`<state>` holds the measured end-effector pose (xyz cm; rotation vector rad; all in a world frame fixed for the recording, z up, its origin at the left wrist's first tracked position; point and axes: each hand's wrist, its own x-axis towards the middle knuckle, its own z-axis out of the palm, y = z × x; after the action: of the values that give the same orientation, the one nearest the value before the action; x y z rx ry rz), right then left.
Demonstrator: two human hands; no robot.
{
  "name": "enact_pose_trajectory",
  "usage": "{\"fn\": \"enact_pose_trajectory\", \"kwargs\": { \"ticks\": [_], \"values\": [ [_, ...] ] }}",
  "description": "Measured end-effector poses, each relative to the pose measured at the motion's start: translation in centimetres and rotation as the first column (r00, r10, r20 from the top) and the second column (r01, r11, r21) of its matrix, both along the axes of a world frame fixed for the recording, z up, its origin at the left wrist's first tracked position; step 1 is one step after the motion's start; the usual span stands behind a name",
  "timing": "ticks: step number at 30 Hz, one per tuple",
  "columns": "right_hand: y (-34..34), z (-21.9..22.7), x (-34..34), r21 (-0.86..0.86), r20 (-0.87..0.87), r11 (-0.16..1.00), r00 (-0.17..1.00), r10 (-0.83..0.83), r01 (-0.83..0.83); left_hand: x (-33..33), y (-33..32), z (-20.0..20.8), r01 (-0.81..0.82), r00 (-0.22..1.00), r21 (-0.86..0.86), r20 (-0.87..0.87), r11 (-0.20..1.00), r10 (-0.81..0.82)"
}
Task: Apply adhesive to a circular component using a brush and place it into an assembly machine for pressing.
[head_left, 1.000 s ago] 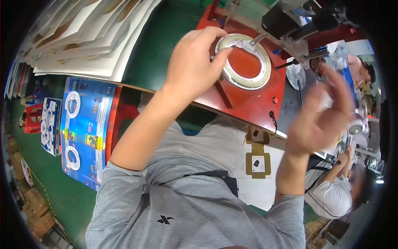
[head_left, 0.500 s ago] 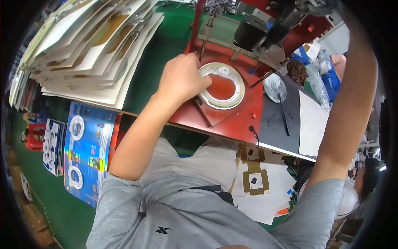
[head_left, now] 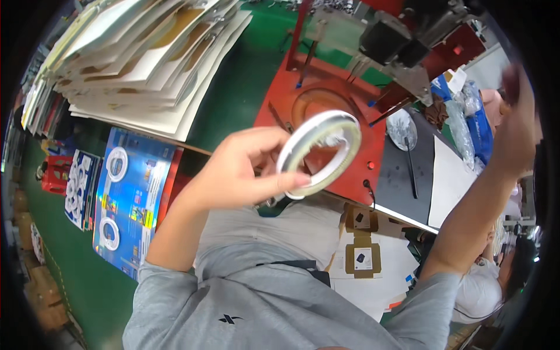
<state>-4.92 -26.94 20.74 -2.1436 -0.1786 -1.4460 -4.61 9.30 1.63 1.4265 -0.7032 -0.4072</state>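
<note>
A white ring-shaped part (head_left: pixel 353 137) with a pale yellowish band is tilted up above the red base of a press-like machine (head_left: pixel 357 175). My left hand (head_left: pixel 248 169) grips its left side, the thumb lying on the near rim. Behind the ring, a round recess (head_left: pixel 303 105) shows in the red base. My right hand (head_left: pixel 518 122) is raised at the far right, apart from the ring; its fingers are dark and smeared by motion. Over the base hang a clear plate (head_left: pixel 332 38) and a black block (head_left: pixel 385 38).
Stacked white sheets (head_left: pixel 140 114) lean at the left above blue printed sheets (head_left: pixel 131 198). Right of the machine are a round clear dish (head_left: pixel 401 125), a thin black stick (head_left: pixel 412 169) and white paper (head_left: pixel 455 181). Flat brown cartons (head_left: pixel 363 259) lie below the table edge. Another person (head_left: pixel 478 291) sits at the right.
My left hand has lifted the ring out of the red base and tilted it, bringing it nearer to me. My right hand has come down into view at the right.
</note>
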Motion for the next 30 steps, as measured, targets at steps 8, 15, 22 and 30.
{"fn": "enact_pose_trajectory", "kwargs": {
  "ticks": [8, 15, 22, 30],
  "values": [
    [4.4, -17.3, -11.9, 0.464, -0.673, 0.804, 0.442, 0.593, -0.371, -3.1, -1.5, -2.2, 0.017, 0.976, -0.093, 0.220, 0.996, 0.004],
    [2.6, -22.0, -17.7, 0.871, -0.277, 0.481, 0.711, 0.647, -0.099, -6.1, -6.4, -4.9, 0.228, 0.972, -0.119, -0.022, 0.966, -0.232],
    [-13.6, -23.6, -20.3, 0.989, -0.129, 0.088, 0.989, 0.078, 0.122, -6.6, -4.0, -7.9, 0.284, 0.959, 0.220, -0.047, 0.933, -0.280],
    [-32.9, -29.5, -23.7, 0.968, -0.159, -0.182, 0.984, 0.077, 0.170, -4.9, 5.7, -15.7, -0.065, 0.883, 0.415, -0.400, 0.908, 0.246]
  ]
}}
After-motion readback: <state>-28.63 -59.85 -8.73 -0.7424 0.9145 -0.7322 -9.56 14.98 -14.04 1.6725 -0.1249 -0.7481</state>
